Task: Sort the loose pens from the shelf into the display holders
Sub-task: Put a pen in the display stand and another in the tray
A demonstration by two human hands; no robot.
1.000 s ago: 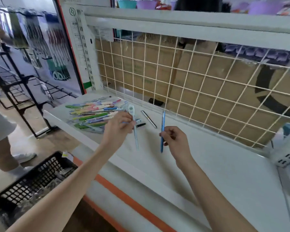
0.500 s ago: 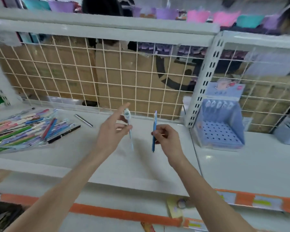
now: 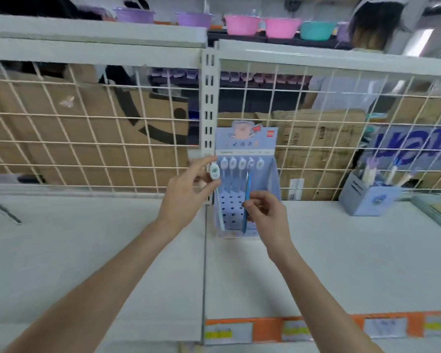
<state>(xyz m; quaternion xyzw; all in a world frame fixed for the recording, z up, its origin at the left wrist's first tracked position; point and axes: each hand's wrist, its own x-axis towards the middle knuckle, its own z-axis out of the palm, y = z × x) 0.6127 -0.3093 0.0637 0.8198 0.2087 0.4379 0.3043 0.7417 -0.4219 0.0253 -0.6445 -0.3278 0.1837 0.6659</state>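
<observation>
My left hand (image 3: pixel 186 194) pinches a pale pen with a white character top (image 3: pixel 214 171), held upright at the left edge of a light-blue display holder (image 3: pixel 270 174). Just right of it, my right hand (image 3: pixel 266 208) pinches a slim blue pen (image 3: pixel 247 200), upright in front of the holder's hole grid. Several white-topped pens (image 3: pixel 241 164) stand in the holder's back row. A second, smaller blue holder (image 3: pixel 367 197) with a few pens stands farther right on the white shelf (image 3: pixel 341 263).
A loose dark pen (image 3: pixel 7 212) lies at the far left of the shelf. A white wire grid (image 3: pixel 87 138) backs the shelf, with cardboard boxes behind. A person (image 3: pixel 367 34) stands beyond the grid at the upper right. Coloured tubs (image 3: pixel 242 24) sit on top.
My view and both hands have swung right along the shelf, away from the pile of loose pens. Both held pens now hover in front of the blue display holder.
</observation>
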